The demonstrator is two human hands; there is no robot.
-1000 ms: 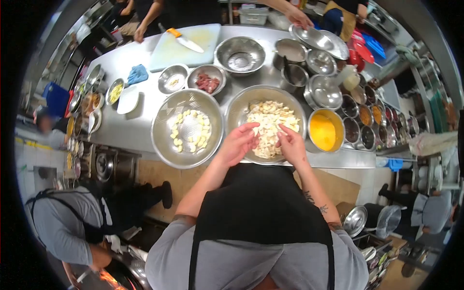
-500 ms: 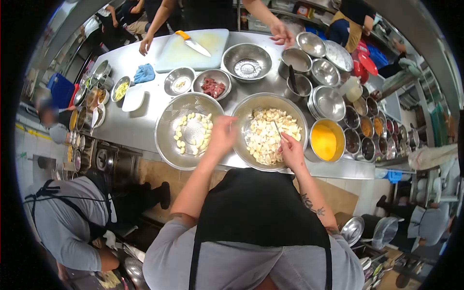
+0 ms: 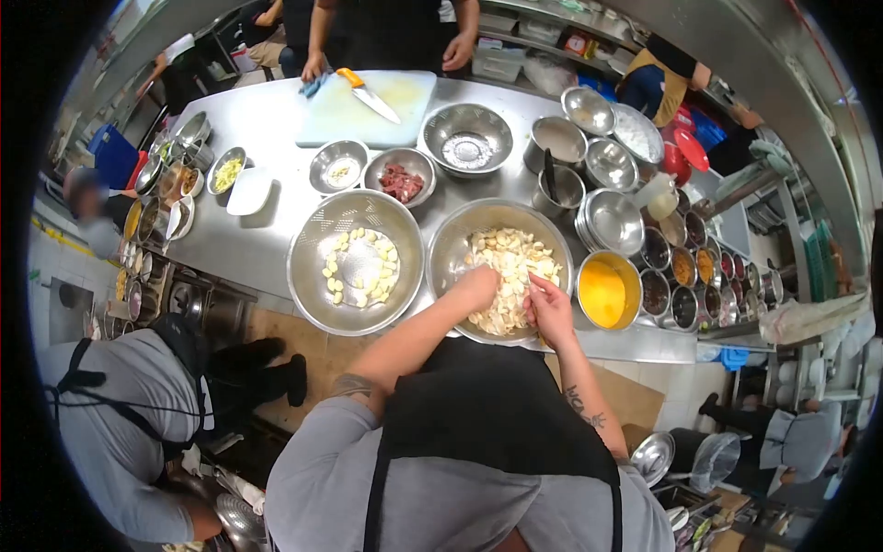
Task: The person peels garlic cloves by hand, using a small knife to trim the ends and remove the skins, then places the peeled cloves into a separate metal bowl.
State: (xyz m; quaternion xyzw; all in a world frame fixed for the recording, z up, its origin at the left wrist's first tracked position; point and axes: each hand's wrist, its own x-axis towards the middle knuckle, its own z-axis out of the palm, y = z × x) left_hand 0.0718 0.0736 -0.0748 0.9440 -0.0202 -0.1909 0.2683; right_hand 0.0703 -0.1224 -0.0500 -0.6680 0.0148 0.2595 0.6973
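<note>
A steel colander (image 3: 451, 241) in front of me is heaped with unpeeled garlic cloves (image 3: 515, 253). My left hand (image 3: 471, 291) is over the left part of that heap, fingers curled; their tips are hidden. Beside it, my right hand (image 3: 551, 311) is closed above the cloves on a small knife, now mostly hidden by the fingers. To the left, a second perforated colander (image 3: 308, 299) holds pale peeled garlic cloves (image 3: 382, 271), spread around its bottom.
Behind the colanders are a bowl of red meat (image 3: 402, 182), a steel bowl (image 3: 466, 138) and a white cutting board (image 3: 317, 120) bearing an orange-handled knife (image 3: 375, 103). A pot of yellow liquid (image 3: 607, 293) stands at right. A person (image 3: 391, 37) stands across the table; another (image 3: 129, 414) works at left.
My left hand has moved right, from between the colanders to the unpeeled garlic. The knife blade has dropped from clear sight. Across the table, the person's hands drew back, one now holding the blue cloth.
</note>
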